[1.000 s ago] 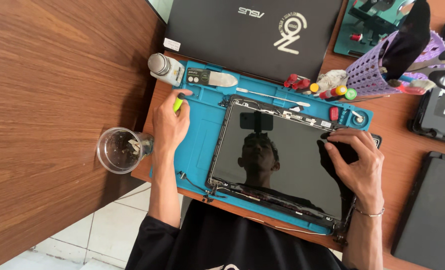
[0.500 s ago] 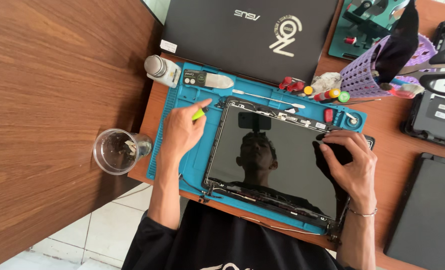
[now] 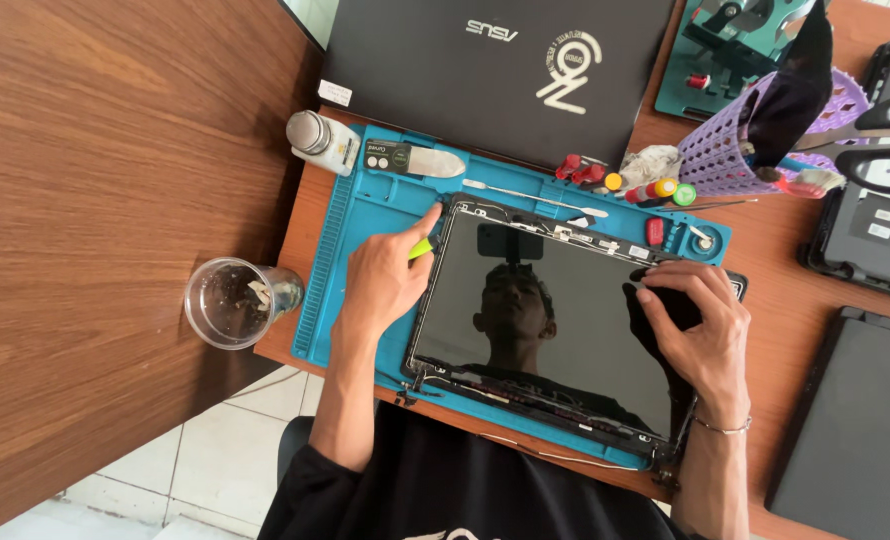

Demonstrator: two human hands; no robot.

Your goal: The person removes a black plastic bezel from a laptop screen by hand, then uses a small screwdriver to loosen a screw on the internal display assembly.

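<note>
A dark glossy laptop screen panel [image 3: 555, 320] lies on a blue silicone work mat [image 3: 365, 215]. My left hand [image 3: 385, 280] grips a small yellow-green tool [image 3: 421, 247], its index finger stretched to the panel's top left corner. On the panel's right side rests my right hand [image 3: 700, 330], fingers spread and pressing on the glass; a thin bracelet circles that wrist.
A closed black laptop [image 3: 495, 70] lies behind the mat. A metal-capped bottle [image 3: 317, 138], metal spatula [image 3: 435, 162], coloured bits [image 3: 645, 187], purple basket [image 3: 735, 150] and clear plastic cup [image 3: 233, 302] surround it. More dark devices [image 3: 855, 420] sit at right. The desk's left edge drops to tiled floor.
My left hand has moved from the mat's left edge up and right to the panel's top left corner, carrying the yellow-green tool. The right hand stays pressed on the panel.
</note>
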